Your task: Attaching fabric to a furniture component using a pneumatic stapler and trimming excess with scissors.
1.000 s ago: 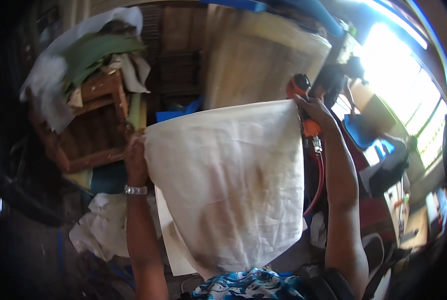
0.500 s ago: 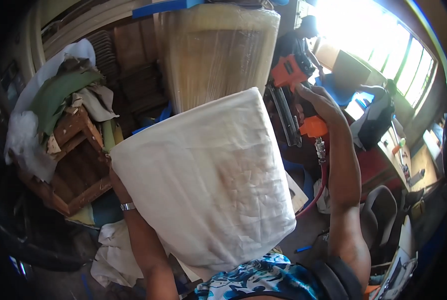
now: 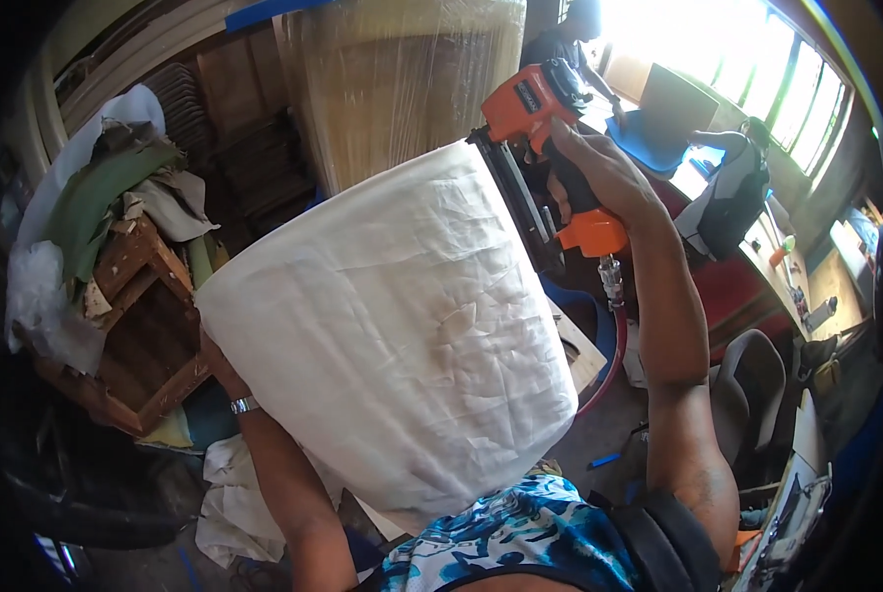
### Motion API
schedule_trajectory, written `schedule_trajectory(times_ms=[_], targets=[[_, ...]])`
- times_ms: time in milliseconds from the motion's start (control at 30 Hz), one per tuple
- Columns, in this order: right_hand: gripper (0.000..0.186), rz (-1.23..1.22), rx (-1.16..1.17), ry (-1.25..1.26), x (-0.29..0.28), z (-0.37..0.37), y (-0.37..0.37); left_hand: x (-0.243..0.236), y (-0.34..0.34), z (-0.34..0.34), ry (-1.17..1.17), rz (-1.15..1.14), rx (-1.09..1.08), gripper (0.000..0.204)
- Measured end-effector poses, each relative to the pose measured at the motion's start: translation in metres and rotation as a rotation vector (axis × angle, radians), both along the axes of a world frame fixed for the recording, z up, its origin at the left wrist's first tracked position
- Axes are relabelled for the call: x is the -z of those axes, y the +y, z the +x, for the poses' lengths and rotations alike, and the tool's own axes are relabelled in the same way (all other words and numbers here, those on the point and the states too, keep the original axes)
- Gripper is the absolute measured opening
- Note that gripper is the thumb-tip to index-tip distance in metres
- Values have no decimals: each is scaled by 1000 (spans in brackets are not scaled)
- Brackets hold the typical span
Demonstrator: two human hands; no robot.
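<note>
A padded seat-shaped panel covered in creased white fabric (image 3: 372, 335) is tilted in front of my body, its lower edge against my patterned top. My right hand (image 3: 604, 173) is wrapped round the grip of an orange and black pneumatic staple gun (image 3: 525, 104). The gun's nose end touches or nearly touches the panel's far right corner; I cannot tell which. A dark red air hose (image 3: 619, 345) runs down from its metal coupling. My left hand (image 3: 216, 357) goes behind the panel's left edge, and its fingers are hidden.
A wooden frame (image 3: 130, 395) with torn green and white fabric lies left. A plastic-wrapped panel (image 3: 392, 89) stands beyond. Two people work by the window, near a blue seat (image 3: 649, 143). A grey chair (image 3: 752, 380) and a workbench (image 3: 767, 252) are right.
The staple gun has moved left and up, from beside the panel to its far right corner. The panel has shifted slightly left as the view moved.
</note>
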State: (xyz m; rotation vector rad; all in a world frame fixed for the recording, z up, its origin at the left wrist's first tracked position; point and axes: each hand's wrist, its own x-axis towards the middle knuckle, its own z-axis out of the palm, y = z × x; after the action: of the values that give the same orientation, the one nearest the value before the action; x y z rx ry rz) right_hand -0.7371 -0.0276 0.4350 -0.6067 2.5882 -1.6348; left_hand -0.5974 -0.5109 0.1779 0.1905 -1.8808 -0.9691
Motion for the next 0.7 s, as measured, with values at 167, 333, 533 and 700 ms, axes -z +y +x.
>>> schedule_trajectory(times_ms=[167, 333, 533, 700], targets=[[61, -24, -71, 9, 7, -12, -5, -10, 6, 5, -10, 24, 6, 33], [60, 27, -12, 5, 8, -12, -10, -10, 8, 3, -9, 93, -31, 34], [60, 16, -36, -1, 6, 4, -14, -8, 3, -1, 33, 333, 114, 34], [61, 78, -42, 40, 3, 12, -21, -13, 13, -3, 50, 290, 68, 34]])
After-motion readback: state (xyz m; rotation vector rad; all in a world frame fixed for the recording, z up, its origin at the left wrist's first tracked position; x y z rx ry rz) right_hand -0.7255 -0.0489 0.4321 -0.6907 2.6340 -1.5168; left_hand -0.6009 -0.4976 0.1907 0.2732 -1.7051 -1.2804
